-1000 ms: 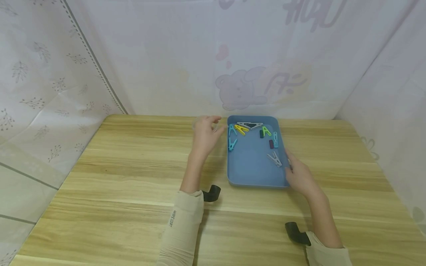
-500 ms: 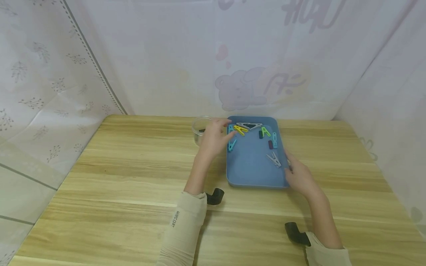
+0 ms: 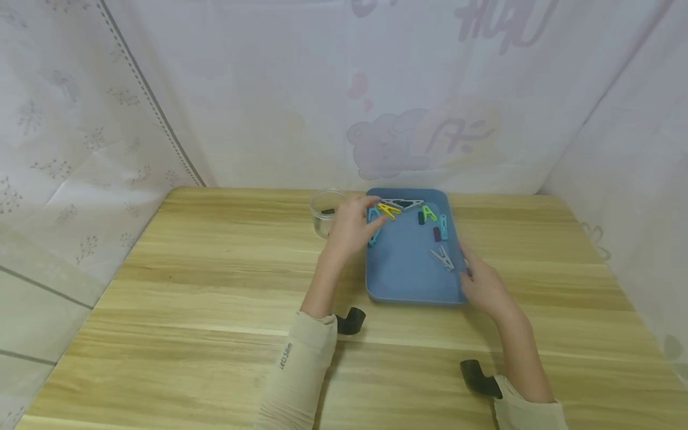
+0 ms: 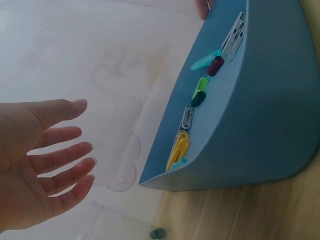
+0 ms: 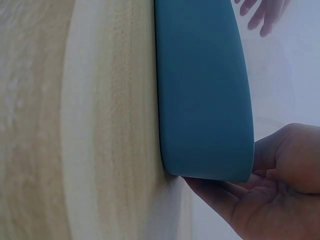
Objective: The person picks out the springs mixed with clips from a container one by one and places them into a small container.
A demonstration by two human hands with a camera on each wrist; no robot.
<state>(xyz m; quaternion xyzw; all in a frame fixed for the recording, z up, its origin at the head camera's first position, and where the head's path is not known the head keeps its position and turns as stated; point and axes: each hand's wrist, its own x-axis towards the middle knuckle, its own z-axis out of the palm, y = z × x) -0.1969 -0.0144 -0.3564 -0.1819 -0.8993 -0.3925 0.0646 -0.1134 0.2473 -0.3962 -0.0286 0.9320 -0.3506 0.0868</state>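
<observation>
The left hand [image 3: 350, 228] has moved toward the blue tray [image 3: 411, 278] — baring more of the clear jar [image 3: 321, 223].

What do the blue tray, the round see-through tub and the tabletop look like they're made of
Blue tray: probably matte plastic, going by its smooth, evenly coloured walls and rounded corners.
See-through tub: likely clear plastic with a light-catching rim, though glass can't be ruled out.
Tabletop: wood or wood-look laminate, with pale, streaky grain and a low sheen.
</observation>
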